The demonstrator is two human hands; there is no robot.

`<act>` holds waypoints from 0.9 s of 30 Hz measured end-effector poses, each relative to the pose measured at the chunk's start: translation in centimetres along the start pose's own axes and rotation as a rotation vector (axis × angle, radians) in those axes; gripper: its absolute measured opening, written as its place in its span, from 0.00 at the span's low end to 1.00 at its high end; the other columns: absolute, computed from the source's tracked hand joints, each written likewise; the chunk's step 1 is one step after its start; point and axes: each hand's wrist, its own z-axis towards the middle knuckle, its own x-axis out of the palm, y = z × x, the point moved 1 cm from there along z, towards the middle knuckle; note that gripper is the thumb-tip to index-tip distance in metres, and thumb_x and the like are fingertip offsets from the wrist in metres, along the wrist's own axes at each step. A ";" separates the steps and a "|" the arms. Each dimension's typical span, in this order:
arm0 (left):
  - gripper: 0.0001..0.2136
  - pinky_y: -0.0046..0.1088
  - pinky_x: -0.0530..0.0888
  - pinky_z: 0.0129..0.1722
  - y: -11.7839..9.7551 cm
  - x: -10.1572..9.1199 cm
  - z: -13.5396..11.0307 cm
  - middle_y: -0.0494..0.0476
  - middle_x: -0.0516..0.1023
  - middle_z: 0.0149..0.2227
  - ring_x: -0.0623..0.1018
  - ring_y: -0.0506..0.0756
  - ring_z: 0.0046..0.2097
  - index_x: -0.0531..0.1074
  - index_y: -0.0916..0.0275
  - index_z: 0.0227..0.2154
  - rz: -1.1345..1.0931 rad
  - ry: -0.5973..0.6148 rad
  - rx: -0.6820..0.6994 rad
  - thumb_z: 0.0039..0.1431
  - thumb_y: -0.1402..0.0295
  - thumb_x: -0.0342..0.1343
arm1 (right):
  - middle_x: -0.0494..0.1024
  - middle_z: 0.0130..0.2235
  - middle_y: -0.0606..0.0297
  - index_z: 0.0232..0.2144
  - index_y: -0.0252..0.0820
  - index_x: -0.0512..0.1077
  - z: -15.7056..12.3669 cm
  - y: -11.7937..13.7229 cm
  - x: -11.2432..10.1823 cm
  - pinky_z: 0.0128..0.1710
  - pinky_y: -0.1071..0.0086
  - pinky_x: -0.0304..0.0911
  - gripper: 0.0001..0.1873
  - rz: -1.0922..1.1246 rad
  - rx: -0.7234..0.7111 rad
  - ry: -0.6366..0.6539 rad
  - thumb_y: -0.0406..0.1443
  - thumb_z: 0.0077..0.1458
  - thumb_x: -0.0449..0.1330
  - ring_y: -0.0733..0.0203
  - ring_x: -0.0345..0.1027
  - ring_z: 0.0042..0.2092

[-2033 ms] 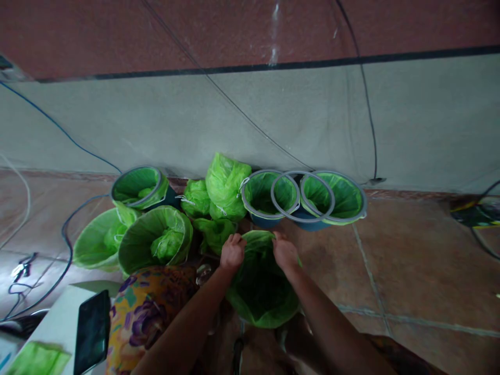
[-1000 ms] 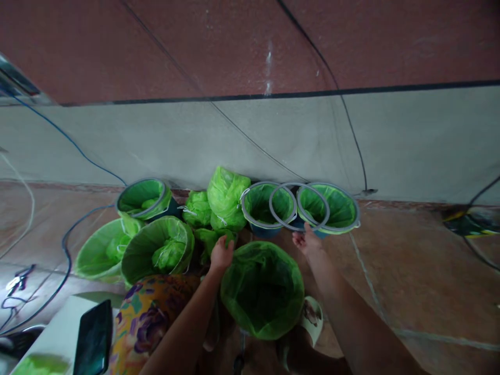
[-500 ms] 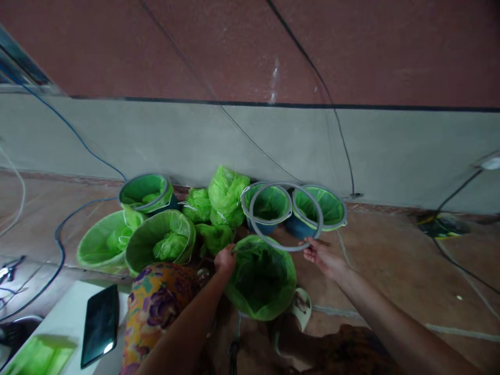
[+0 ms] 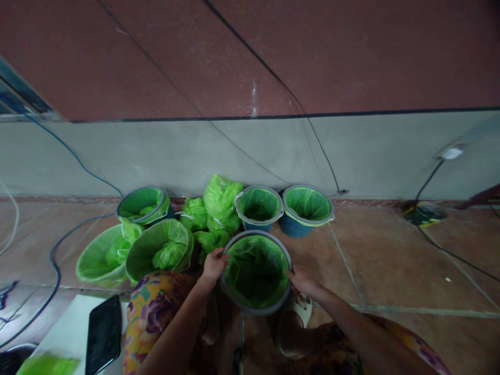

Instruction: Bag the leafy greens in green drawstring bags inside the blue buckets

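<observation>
Between my knees stands a bucket lined with a thin green bag [image 4: 255, 281], and a grey ring [image 4: 255, 233] now lies around its rim. My left hand [image 4: 214, 264] is closed on the ring's left edge, thumb over the top. At the right edge, my right hand [image 4: 303, 280] grips the same ring, its fingertips over the rim. The bag's inside looks dark and crumpled. Most of the bucket's outer wall is hidden under the ring and liner.
Two ringed, lined buckets [image 4: 297, 226] stand by the wall. Left are a ringed bucket [image 4: 124, 214], two wide green-lined containers [image 4: 133, 255] and several tied green bags [image 4: 222, 198]. A phone [image 4: 103, 333] lies on a white surface [image 4: 64, 325]. A blue cable [image 4: 58, 250] crosses the floor.
The grey ring has come down from above the far buckets onto the lined bucket's rim. My right hand moved down and left with it; my left hand now holds the ring's edge.
</observation>
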 end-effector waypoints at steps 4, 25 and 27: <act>0.13 0.21 0.71 0.26 0.2 1.2 1.0 0.55 0.79 0.33 0.77 0.48 0.28 0.70 0.66 0.48 0.154 0.022 0.065 0.60 0.71 0.52 | 0.79 0.37 0.52 0.44 0.33 0.70 1.2 0.7 -1.1 0.37 0.69 0.65 0.16 -0.469 -0.076 -0.146 0.37 0.60 0.50 0.55 0.75 0.40; 0.18 0.29 0.71 0.42 -0.2 0.5 -0.3 0.64 0.81 0.41 0.79 0.59 0.45 0.73 0.63 0.50 0.894 -0.064 0.150 0.60 0.63 0.51 | 0.80 0.40 0.45 0.35 0.33 0.79 3.4 -0.2 0.9 0.41 0.59 0.68 0.17 -0.711 -0.101 -0.005 0.36 0.58 0.51 0.44 0.75 0.45; 0.17 0.30 0.71 0.43 0.2 0.6 -0.2 0.64 0.81 0.42 0.78 0.59 0.47 0.74 0.63 0.50 0.917 -0.060 0.145 0.61 0.64 0.51 | 0.80 0.39 0.45 0.34 0.33 0.79 3.6 -0.4 1.1 0.40 0.59 0.68 0.16 -0.705 -0.086 0.000 0.35 0.57 0.53 0.44 0.75 0.44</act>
